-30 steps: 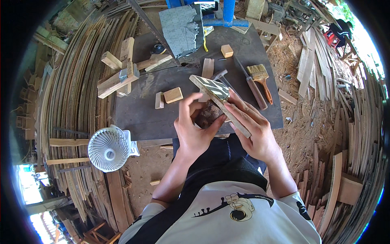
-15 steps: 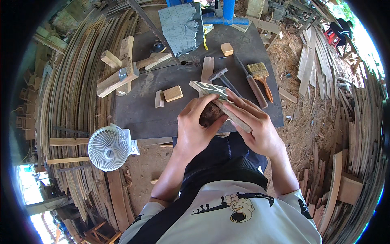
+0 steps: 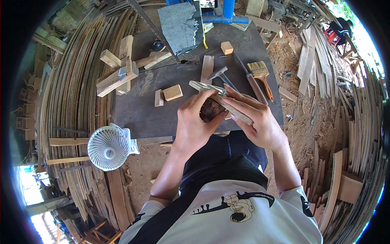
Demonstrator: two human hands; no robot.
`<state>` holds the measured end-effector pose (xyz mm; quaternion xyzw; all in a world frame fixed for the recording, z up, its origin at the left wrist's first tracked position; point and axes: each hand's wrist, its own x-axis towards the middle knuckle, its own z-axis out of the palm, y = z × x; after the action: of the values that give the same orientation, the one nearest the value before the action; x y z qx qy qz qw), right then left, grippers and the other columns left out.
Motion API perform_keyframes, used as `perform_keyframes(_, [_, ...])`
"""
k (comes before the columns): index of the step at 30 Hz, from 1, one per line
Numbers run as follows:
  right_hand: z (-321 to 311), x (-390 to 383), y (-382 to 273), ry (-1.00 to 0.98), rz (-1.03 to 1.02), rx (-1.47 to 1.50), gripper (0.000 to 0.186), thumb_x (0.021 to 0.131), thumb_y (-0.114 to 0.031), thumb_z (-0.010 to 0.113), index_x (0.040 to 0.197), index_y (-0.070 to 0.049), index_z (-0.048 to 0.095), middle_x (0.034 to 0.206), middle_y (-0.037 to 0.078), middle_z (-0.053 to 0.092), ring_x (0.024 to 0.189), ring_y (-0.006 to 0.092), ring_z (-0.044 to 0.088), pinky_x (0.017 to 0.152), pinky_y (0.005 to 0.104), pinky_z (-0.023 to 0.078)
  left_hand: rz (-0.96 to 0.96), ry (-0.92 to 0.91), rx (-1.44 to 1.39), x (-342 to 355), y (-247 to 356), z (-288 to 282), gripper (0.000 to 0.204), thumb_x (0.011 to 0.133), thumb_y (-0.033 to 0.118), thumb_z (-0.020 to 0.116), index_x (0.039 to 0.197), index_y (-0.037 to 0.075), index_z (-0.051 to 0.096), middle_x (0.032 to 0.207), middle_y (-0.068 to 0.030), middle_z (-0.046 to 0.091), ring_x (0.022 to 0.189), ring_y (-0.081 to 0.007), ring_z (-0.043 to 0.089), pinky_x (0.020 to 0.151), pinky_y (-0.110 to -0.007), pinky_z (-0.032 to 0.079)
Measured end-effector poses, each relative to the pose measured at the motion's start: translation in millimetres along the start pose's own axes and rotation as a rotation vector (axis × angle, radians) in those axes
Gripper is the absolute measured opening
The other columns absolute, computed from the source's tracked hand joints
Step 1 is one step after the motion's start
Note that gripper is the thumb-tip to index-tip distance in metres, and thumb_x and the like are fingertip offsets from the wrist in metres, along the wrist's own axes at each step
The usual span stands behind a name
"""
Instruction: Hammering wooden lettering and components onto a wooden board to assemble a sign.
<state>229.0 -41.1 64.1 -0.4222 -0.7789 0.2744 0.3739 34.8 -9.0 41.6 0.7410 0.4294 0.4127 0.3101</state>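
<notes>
Both hands are closed on a flat wooden piece [image 3: 237, 112], held tilted above the bench's near edge. Its top is pale and partly striped, and its edge looks rough. My left hand [image 3: 194, 122] grips the left side, fingertips on top and thumb underneath. Between that thumb and fingers a dark brown surface [image 3: 210, 109] shows; whether it is part of the same piece I cannot tell. My right hand [image 3: 260, 124] lies along the right side with its fingers over the upper face. Just beyond the hands is a hammer [image 3: 219, 73], its handle partly hidden.
On the dark bench [image 3: 142, 116] lie two small wood blocks [image 3: 173, 92], a wood strip [image 3: 207, 67], a wooden-handled tool [image 3: 256, 86], a brush [image 3: 258, 73] and a cube [image 3: 226, 48]. A jointed wooden assembly [image 3: 118, 77] stands left. A white fan [image 3: 109, 148] is nearer. Planks [image 3: 77, 97] flank the bench.
The held piece has tipped slightly, so its striped top shows at a flatter angle. My right hand has shifted a little to the right and down; the left grip stays much the same.
</notes>
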Motion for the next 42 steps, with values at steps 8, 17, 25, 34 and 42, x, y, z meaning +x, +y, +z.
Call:
perform_keyframes(8, [-8.6, 10.7, 4.8, -0.059, -0.012, -0.041, 0.047, 0.084, 0.003, 0.061, 0.131, -0.002, 0.058, 0.139, 0.022, 0.053, 0.129, 0.0362, 0.051, 0.108, 0.0423, 0.039, -0.039, -0.005, -0.026, 5.8, 1.4, 0.1, 0.049, 0.071, 0.006, 0.082, 0.117, 0.002, 0.065, 0.1, -0.0146, 0.072, 0.09, -0.0223, 0.072, 0.08, -0.032, 0.055])
perform_keyframes(17, [-10.4, 14.3, 6.7, -0.035, 0.04, 0.102, 0.037, 0.09, -0.003, 0.061, 0.128, 0.0, 0.06, 0.137, 0.021, 0.056, 0.127, 0.0365, 0.054, 0.106, 0.0407, 0.04, -0.001, 0.029, 0.035, 8.1, 2.6, -2.7, 0.052, 0.071, 0.01, 0.083, 0.119, 0.001, 0.065, 0.094, -0.0143, 0.072, 0.083, -0.0195, 0.072, 0.077, -0.031, 0.055])
perform_keyframes(25, [-9.5, 14.9, 3.5, -0.051, 0.002, -0.033, 0.05, 0.081, 0.01, 0.06, 0.129, -0.002, 0.059, 0.137, 0.023, 0.054, 0.123, 0.0396, 0.055, 0.098, 0.041, 0.051, -0.002, 0.053, 0.037, 5.6, 3.3, 0.1, 0.053, 0.071, 0.01, 0.083, 0.12, 0.0, 0.064, 0.097, -0.015, 0.072, 0.084, -0.0191, 0.072, 0.078, -0.031, 0.055])
perform_keyframes(34, [-9.1, 18.2, 8.7, -0.027, -0.034, -0.012, 0.042, 0.084, 0.005, 0.061, 0.126, -0.001, 0.06, 0.132, 0.023, 0.057, 0.117, 0.0389, 0.059, 0.095, 0.0393, 0.052, -0.002, 0.048, 0.05, 9.4, -1.1, 1.9, 0.05, 0.07, 0.011, 0.084, 0.115, 0.0, 0.065, 0.094, -0.0139, 0.072, 0.082, -0.0177, 0.071, 0.075, -0.03, 0.055])
perform_keyframes(42, [-14.1, 33.8, 18.1, -0.034, -0.063, -0.005, 0.03, 0.09, -0.004, 0.062, 0.119, 0.004, 0.064, 0.121, 0.022, 0.065, 0.109, 0.0338, 0.065, 0.093, 0.0368, 0.05, -0.065, 0.004, -0.052, 20.6, -6.5, -1.2, 0.045, 0.072, 0.015, 0.084, 0.111, 0.0, 0.066, 0.078, -0.0063, 0.068, 0.065, -0.0061, 0.062, 0.06, -0.023, 0.049])
